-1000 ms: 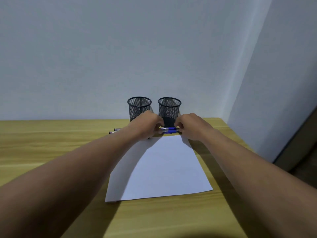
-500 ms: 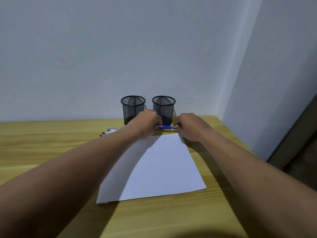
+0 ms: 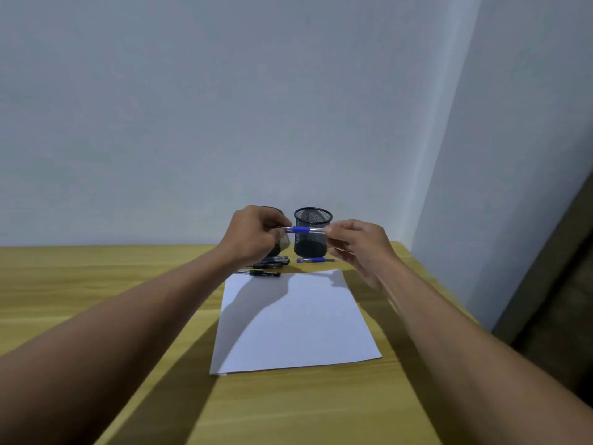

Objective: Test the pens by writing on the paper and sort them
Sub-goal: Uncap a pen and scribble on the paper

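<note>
A blue pen (image 3: 305, 229) with a clear barrel is hanging level in the air, its two ends being pinched by the left hand (image 3: 253, 234) and the right hand (image 3: 356, 245). Below the gap between the hands, a second blue pen (image 3: 316, 260) is lying flat on the worktop (image 3: 96, 284), and a few black pens (image 3: 271, 261) are lying under the left hand. A white sheet of paper (image 3: 298, 322) is lying flat on the near side of both hands. Beyond the hands a black mesh cup (image 3: 313, 242) is standing upright; another mesh cup (image 3: 283, 243) is mostly hiding behind the left hand.
</note>
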Action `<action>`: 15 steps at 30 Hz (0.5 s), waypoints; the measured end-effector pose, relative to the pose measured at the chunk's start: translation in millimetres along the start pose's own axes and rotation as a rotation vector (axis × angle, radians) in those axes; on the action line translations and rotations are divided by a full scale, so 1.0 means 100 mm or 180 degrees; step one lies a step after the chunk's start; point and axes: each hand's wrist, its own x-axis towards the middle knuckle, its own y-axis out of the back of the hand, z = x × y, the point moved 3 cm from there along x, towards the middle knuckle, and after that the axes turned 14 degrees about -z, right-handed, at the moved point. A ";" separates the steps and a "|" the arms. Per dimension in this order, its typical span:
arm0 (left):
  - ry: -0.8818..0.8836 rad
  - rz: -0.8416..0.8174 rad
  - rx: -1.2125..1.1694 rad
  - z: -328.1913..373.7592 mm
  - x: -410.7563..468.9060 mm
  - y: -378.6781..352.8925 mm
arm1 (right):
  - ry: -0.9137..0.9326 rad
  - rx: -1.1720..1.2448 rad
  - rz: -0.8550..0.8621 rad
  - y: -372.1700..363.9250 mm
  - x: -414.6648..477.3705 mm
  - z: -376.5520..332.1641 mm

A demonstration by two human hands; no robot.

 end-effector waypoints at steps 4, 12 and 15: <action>-0.0014 0.0041 -0.0113 0.12 -0.16 0.15 | 0.0075 0.1209 -0.0051 -0.28 -0.16 0.07; -0.0077 -0.0062 -0.0476 0.17 -0.40 0.33 | 0.0225 0.1413 -0.0233 -0.71 -0.23 0.09; -0.0064 -0.0039 -0.0620 0.15 -0.49 0.40 | 0.0349 0.1106 -0.0232 -0.79 -0.22 0.03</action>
